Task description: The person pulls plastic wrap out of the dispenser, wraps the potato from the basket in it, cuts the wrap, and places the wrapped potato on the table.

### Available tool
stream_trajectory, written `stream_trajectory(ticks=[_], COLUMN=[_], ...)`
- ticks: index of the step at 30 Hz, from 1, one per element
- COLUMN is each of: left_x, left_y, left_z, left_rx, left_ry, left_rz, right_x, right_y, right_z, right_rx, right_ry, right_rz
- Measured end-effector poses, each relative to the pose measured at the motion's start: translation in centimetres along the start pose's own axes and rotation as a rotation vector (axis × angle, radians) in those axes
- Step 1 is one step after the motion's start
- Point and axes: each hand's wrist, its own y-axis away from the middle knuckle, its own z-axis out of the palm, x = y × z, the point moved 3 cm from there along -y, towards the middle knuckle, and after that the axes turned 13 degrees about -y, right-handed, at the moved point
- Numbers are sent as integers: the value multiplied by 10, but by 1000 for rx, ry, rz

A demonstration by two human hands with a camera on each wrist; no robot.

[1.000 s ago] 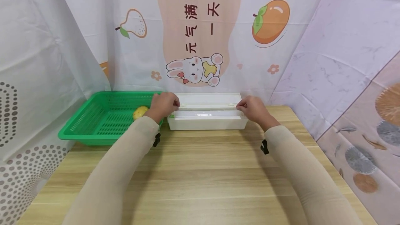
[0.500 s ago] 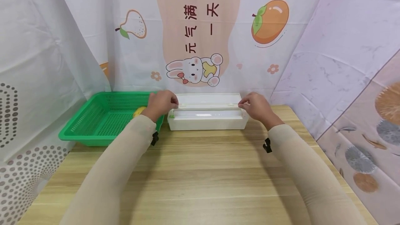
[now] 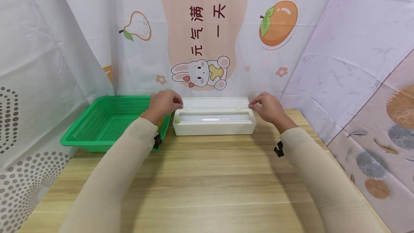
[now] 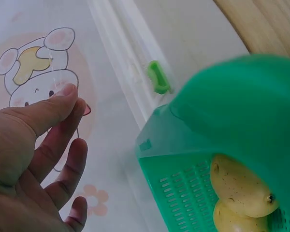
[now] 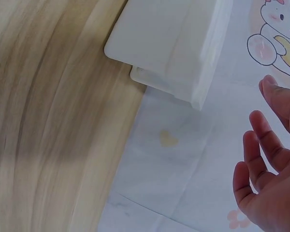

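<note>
A white cling film dispenser box (image 3: 213, 129) stands at the back of the table, its lid (image 3: 215, 102) raised and the film roll (image 3: 215, 118) visible inside. A green slide cutter (image 4: 158, 77) sits at the box's left end. Above that end, my left hand (image 3: 163, 104) pinches clear cling film (image 4: 52, 55) between thumb and forefinger; only faint creases of it show. Off the right end, my right hand (image 3: 267, 106) has thumb and forefinger together at the film's other side, its remaining fingers loosely bent. Most of the film is too transparent to trace.
At the left stands a green plastic basket (image 3: 77, 142), its right rim close to the box and under my left forearm. Potatoes (image 4: 241, 186) lie inside it. Wooden tabletop (image 3: 207, 182) stretches in front, and a printed curtain (image 3: 142, 64) hangs right behind.
Both hands have risen a little and moved slightly apart, the left one leftward and the right one rightward. The dispenser box and basket stay in place.
</note>
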Motion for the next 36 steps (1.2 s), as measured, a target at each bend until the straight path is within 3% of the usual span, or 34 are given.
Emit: stream_trajectory(ticks=[19, 36], left_x=[-9, -5], left_y=[7, 14], left_z=[-14, -25], left_rx=[92, 125], left_ry=[27, 7], left_rz=[-77, -98], right_x=[-10, -18], right_y=[1, 5], right_z=[-18, -30], right_rx=[54, 95], right_ry=[-46, -46], right_rz=[-5, -33])
